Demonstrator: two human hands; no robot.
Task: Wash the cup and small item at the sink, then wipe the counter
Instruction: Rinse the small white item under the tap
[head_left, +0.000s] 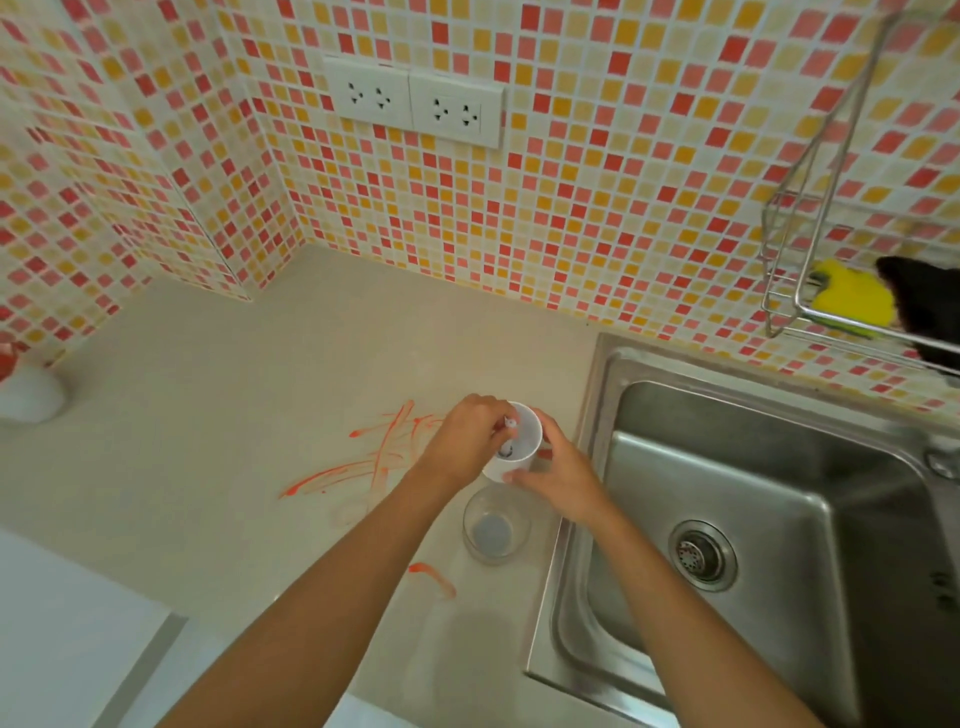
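**Cup and small item held at table edge, beside sink**

Cup handling, judged: the small white plastic-looking cup (514, 441) is likely light, stiff, slick if wet; best gripped round the wall, as is done w/ the right hand (558, 475), fingers curled against its side. It is held just above the beige table (260, 415), near the steel sink (779, 493). A thin white stick-like item (508, 427) is pinched by the left hand (465, 436) fingers at the rim; probably light, easily dropped. No brand or writing can be read.
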